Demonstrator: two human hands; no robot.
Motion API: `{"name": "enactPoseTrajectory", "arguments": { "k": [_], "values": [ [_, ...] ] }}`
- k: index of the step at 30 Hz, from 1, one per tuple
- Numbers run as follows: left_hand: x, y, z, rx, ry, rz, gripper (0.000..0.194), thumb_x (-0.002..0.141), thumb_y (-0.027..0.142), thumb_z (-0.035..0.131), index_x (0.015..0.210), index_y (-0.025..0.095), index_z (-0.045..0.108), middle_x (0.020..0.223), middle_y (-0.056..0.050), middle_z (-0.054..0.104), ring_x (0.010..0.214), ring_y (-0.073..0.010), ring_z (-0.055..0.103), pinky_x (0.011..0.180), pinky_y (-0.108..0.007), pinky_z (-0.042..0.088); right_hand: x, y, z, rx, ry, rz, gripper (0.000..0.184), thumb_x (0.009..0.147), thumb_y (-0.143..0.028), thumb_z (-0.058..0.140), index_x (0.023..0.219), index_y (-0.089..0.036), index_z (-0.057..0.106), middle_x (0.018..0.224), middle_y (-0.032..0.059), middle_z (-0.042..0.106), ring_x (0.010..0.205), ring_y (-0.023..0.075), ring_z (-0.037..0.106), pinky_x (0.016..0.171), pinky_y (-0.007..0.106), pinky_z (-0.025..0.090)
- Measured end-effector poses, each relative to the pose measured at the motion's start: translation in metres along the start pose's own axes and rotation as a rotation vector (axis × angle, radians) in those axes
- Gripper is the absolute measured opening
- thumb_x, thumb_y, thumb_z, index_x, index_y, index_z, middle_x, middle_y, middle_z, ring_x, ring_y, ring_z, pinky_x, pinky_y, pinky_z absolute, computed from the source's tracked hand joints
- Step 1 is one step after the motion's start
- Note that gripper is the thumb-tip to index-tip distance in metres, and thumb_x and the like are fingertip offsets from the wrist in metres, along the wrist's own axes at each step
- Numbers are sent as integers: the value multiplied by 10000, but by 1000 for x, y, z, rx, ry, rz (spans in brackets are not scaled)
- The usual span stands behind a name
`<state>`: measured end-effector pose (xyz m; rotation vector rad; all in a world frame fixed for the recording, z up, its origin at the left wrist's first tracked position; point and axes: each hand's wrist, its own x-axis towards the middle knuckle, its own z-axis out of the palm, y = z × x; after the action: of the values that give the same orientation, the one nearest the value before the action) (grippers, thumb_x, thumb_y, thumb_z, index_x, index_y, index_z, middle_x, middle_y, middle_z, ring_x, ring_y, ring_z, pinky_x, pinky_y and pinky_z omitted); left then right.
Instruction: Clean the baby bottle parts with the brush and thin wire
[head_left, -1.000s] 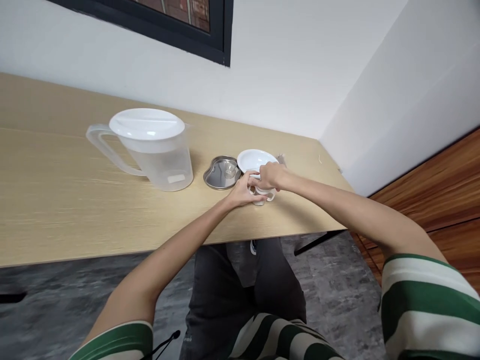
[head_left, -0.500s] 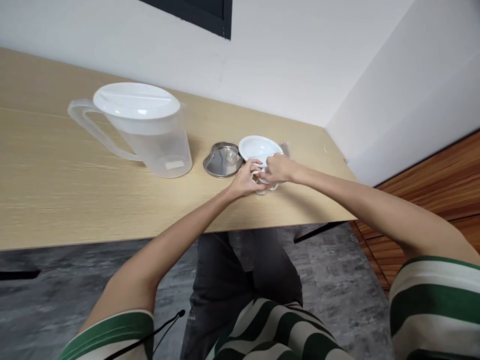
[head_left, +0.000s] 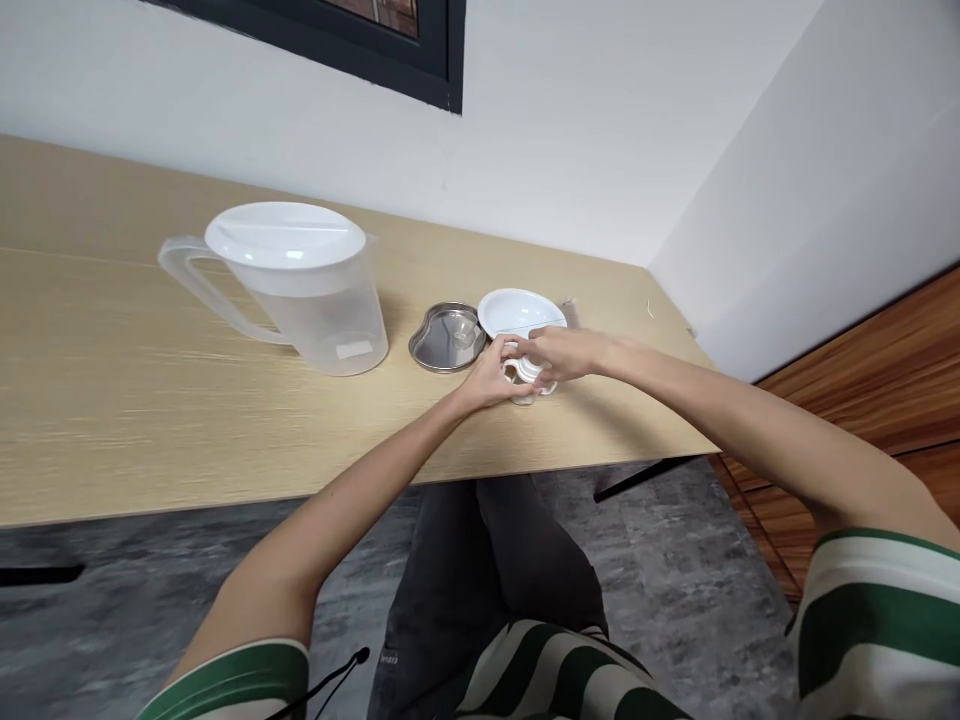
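Pale wood-grain desk runs back into a white wall, with a glossy brown wood panel off right. The left hand and right hand are together, pinching a small white plastic fitting near the front edge, beside a white oval dish, a kidney-shaped steel tray and a clear plastic pitcher with a white lid.

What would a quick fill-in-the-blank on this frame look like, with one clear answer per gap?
The plastic pitcher is topped with a white ____.
The left hand and the right hand are on a small white plastic piece, so ____ hands touch it.
The shiny tray between the pitcher and the white dish is made of ____.
The right sleeve has white and ____ stripes.

Missing words: lid; both; metal; green.
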<state>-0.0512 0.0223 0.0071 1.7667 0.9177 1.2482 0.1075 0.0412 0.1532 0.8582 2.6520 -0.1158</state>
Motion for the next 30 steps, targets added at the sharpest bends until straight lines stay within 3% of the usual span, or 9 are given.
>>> {"name": "enactPoseTrajectory", "arguments": {
  "k": [6,12,16,20,25,28,30],
  "values": [
    [1,-4,0,12,6,0,750,584,368,892,1194,193,492,934,-20,675,825,-180,649,715,-269,466,7,3,7,-29,56,14,487,821,-439,708,1180,-113,658,941,137,737,885,267,662,754,315,420],
    [1,-8,1,51,28,27,747,583,344,890,1205,196,503,861,21,620,725,-136,603,656,-240,442,8,-1,21,18,175,212,499,844,-562,606,930,-81,711,814,169,726,787,278,660,663,311,393],
    [1,-11,1,38,37,11,720,563,364,896,1165,189,542,915,-4,656,807,-164,635,709,-261,479,3,-5,37,159,270,333,524,823,-613,629,940,-107,695,817,137,723,749,242,647,614,287,369],
    [1,-9,-2,91,29,12,651,556,425,894,1083,172,608,997,-42,697,895,-204,654,786,-302,505,-11,-4,46,289,355,286,568,799,-638,678,1056,-131,671,885,104,732,739,201,633,617,267,369],
    [1,-1,-4,150,-4,1,651,554,486,896,1057,159,641,1009,-60,714,885,-208,660,796,-314,513,-9,15,28,404,591,333,613,984,-638,374,1174,-120,640,819,76,717,739,192,637,690,284,410],
    [1,2,-6,166,-8,6,647,555,476,895,1058,157,643,1011,-64,720,903,-216,670,820,-322,520,19,31,11,335,624,345,444,976,-512,487,1157,-140,647,899,86,727,801,211,640,748,306,429],
    [0,3,-8,180,-10,3,637,557,462,890,1059,157,644,1017,-67,723,905,-221,675,817,-327,527,46,37,2,284,584,269,370,948,-398,554,1198,-137,634,971,97,729,869,227,640,784,317,436]
  ]
}}
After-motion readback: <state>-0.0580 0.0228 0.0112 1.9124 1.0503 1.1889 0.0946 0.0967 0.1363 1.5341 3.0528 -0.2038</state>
